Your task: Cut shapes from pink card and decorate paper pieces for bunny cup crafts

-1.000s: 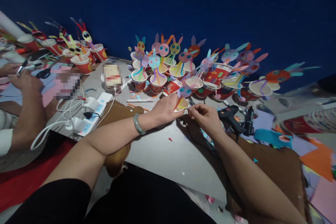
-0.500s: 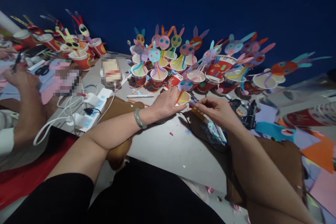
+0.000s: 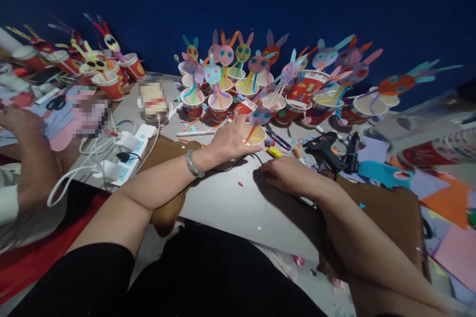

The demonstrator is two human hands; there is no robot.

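Observation:
My left hand [image 3: 228, 141] grips a small paper cup [image 3: 256, 136] that stands on the grey table [image 3: 230, 208]. A purple paper rabbit head on an orange straw [image 3: 259, 117] sticks out of the cup. A green bangle is on that wrist. My right hand [image 3: 286, 176] lies palm down on the table just in front of the cup, fingers flat, with nothing seen in it. A yellow marker [image 3: 274, 152] lies between the hand and the cup.
Several red-and-white cups with paper rabbits [image 3: 238, 84] crowd the back along the blue wall. A black glue gun [image 3: 325, 146] and coloured paper [image 3: 446, 198] lie at right. A power strip [image 3: 130, 153] and a brown bag [image 3: 165, 158] lie at left, beside another person's hand [image 3: 18, 119].
My right hand has left the cup's rim and dropped to the table, palm down. My left hand keeps its hold on the cup. The view shifted slightly.

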